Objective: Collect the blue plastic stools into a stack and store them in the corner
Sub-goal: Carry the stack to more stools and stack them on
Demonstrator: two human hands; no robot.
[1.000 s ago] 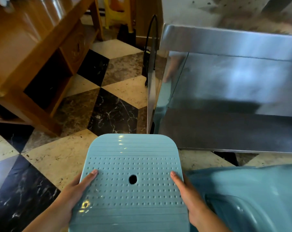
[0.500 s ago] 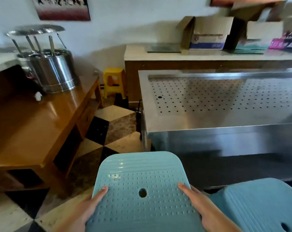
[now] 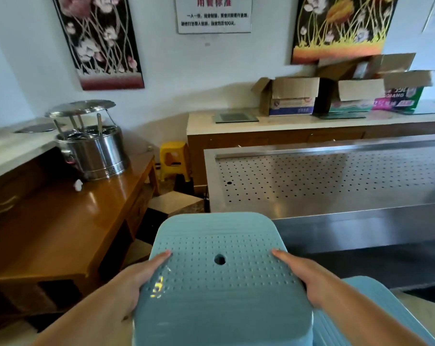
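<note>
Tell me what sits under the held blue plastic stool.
Beneath the blue plastic stool, gripped by the left hand and right hand, nothing shows; its seat hides whatever lies below. Another blue stool sits beside it.

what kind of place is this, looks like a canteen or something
Probably a restaurant or canteen dining area. A long perforated stainless steel counter fills the right, a steel utensil holder stands on a wooden table, and a printed wall notice hangs above.

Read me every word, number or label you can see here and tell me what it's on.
"用餐标准": red heading on the white wall notice.
"100元": ends the notice's small print; the rest is too blurred.
Pink and green box: lettering cut off, unreadable.
Blue-striped carton: print too small.
</note>
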